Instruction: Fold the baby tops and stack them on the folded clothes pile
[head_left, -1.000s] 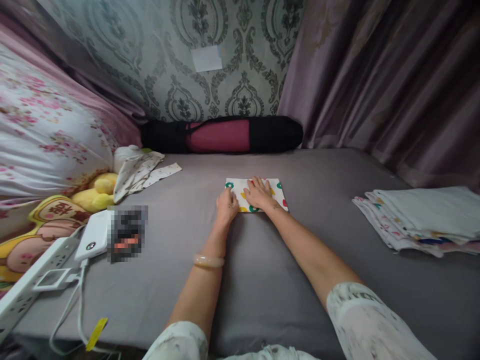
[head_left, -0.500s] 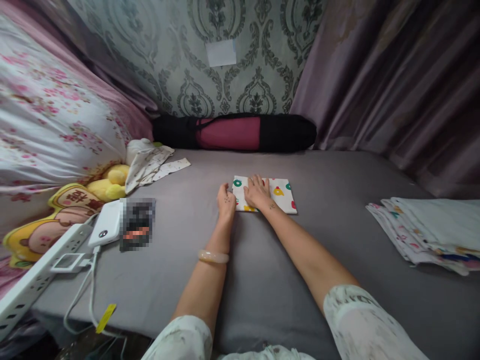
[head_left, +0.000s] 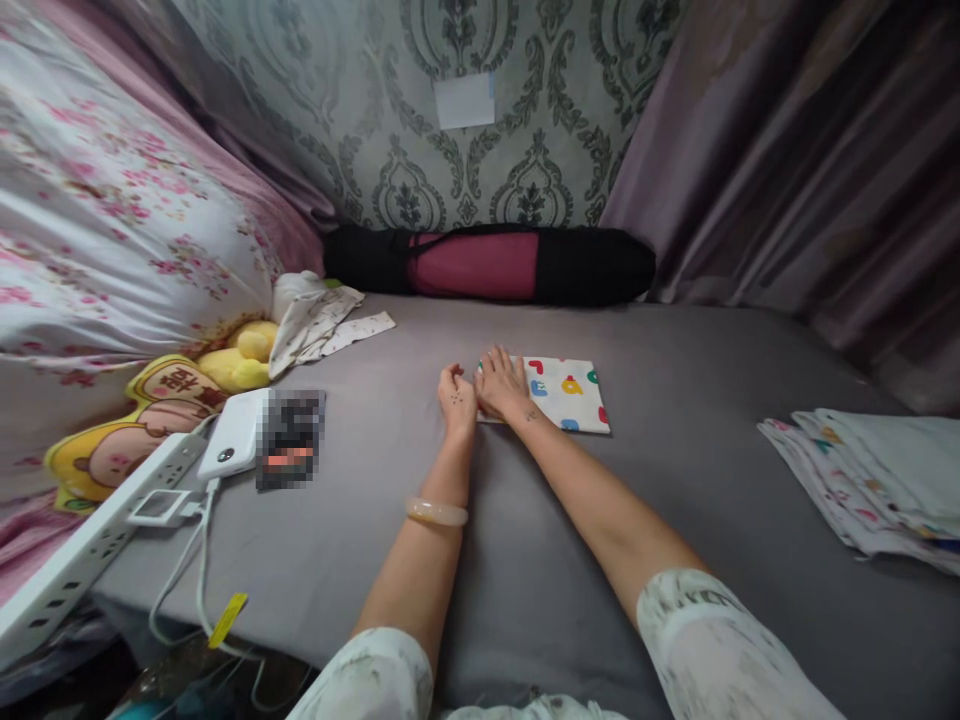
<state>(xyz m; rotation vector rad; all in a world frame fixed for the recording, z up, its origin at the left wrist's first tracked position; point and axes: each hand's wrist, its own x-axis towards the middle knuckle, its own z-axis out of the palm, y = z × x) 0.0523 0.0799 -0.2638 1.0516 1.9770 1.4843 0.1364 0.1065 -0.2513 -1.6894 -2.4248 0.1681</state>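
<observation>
A folded white cloth (head_left: 555, 405) printed with red, blue, yellow and green shapes lies flat on the grey sheet. My right hand (head_left: 501, 383) rests palm down across its left part, fingers stretched out. Close against the cloth's left edge is my left hand (head_left: 456, 400), its fingers curled in and the thumb side up. Whether those fingers pinch the cloth's edge is hidden. A pale bangle (head_left: 436, 513) circles my left wrist.
At the right lies a stack of folded cloths (head_left: 885, 480). A white power bank (head_left: 234, 432), a power strip (head_left: 112, 540) and cables are on the left. Behind them sit yellow plush toys (head_left: 240, 358) and a crumpled cloth (head_left: 311, 325). A long black-and-red bag (head_left: 480, 265) lies along the wall.
My right hand has slid left over the cloth, uncovering more of its printed middle. My left hand stays curled by the left edge. The whole view has shifted slightly.
</observation>
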